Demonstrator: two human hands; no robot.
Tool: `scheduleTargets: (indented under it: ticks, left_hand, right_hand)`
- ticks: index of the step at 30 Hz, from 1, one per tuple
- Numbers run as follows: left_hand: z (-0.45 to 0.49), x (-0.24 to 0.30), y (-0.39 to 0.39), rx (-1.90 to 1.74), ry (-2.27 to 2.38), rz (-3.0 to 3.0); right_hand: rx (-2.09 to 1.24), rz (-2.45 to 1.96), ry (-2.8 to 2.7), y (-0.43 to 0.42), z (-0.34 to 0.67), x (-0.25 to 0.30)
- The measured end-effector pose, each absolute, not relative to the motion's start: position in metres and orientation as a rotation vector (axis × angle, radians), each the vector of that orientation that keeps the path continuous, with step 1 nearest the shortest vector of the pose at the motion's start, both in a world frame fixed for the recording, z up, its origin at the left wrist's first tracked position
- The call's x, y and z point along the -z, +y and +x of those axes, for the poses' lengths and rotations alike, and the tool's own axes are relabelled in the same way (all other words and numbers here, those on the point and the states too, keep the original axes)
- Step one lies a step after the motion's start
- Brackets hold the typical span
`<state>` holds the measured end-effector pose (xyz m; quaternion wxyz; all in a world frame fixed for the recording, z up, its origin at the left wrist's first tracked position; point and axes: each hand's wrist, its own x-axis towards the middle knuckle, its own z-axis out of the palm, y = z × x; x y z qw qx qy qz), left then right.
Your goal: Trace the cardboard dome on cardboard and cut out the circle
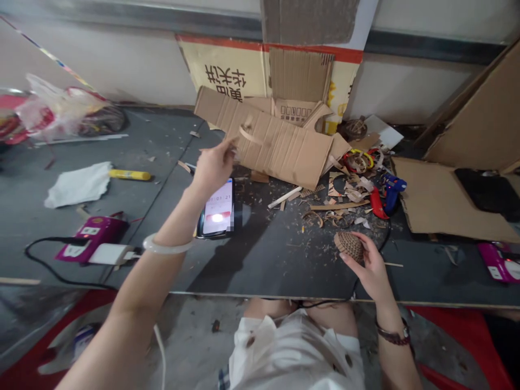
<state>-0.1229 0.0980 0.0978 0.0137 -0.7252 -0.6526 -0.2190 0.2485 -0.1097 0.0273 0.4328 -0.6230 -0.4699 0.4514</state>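
Observation:
My left hand [215, 165] reaches over the table beside a large corrugated cardboard sheet [284, 146], its fingers pinched together. What lies between them, if anything, is hidden. A curled narrow cardboard strip [251, 135] shows just past the fingertips; whether they touch it I cannot tell. Below that hand lies a lit phone [217, 208] with a timer on its screen. Near the front edge, my right hand [371, 268] holds a small rounded piece of coiled corrugated cardboard [350, 246] between thumb and fingers.
Cardboard scraps [320, 208] litter the dark table [260, 265]. A blue and red glue gun [388, 192] stands at the right, by a flat cardboard piece [422, 200]. Leftward are a yellow tube [130, 175], white tissue [79, 184], a purple power strip [95, 238] and a plastic bag [60, 105].

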Motion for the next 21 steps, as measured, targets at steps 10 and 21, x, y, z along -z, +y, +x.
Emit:
scheduleTargets:
  ticks: [10,21]
  left_hand:
    - [-0.123,-0.105,0.070,1.331,-1.957,-2.261]
    - [-0.110,-0.081,0.057,1.305,-2.065,-2.500]
  right_hand:
    - [-1.090,-1.534,-1.150,-0.113,0.253,-0.027]
    - [-1.072,-1.562,-1.115,-0.116,0.256,-0.025]
